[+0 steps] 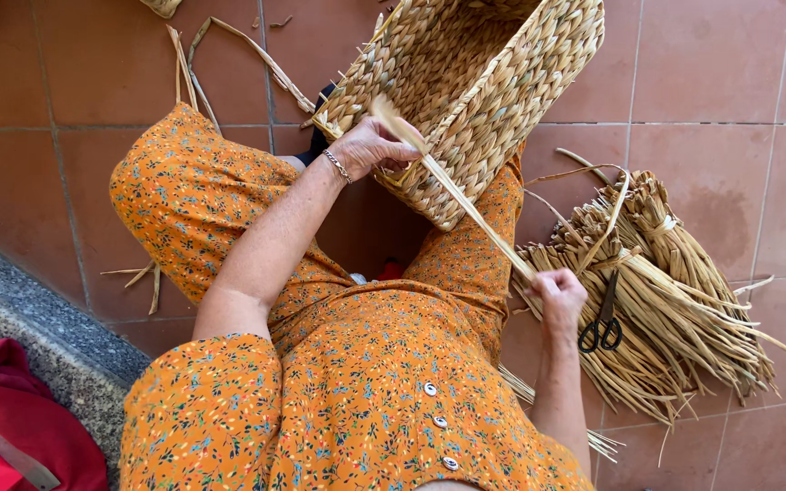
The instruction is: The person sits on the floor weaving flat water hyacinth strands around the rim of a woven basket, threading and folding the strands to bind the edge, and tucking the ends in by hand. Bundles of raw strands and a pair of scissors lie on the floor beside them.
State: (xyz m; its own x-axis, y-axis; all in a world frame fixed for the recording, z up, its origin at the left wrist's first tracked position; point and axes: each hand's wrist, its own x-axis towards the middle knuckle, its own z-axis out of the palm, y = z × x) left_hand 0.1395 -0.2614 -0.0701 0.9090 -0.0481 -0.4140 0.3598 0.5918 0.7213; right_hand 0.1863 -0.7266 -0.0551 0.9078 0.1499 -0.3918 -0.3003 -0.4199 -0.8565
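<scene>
Left hand (370, 145) pinches the dry strand (466, 205) at the rim of the woven basket (475, 82), which rests on the lap; right hand (559, 295) is closed on its far end, w/ the strand taut btwn them. Risk: brittle fibre snaps if pulled harder, or slips the weave. Scissors (602, 323) lie just beside the right hand on the straw bundle (675, 300).

Tan woven basket (475, 82), straw-yellow reeds (675, 300), black scissors (602, 323) — orange flowered dress (366, 382) on terracotta tiles (711, 64)
</scene>
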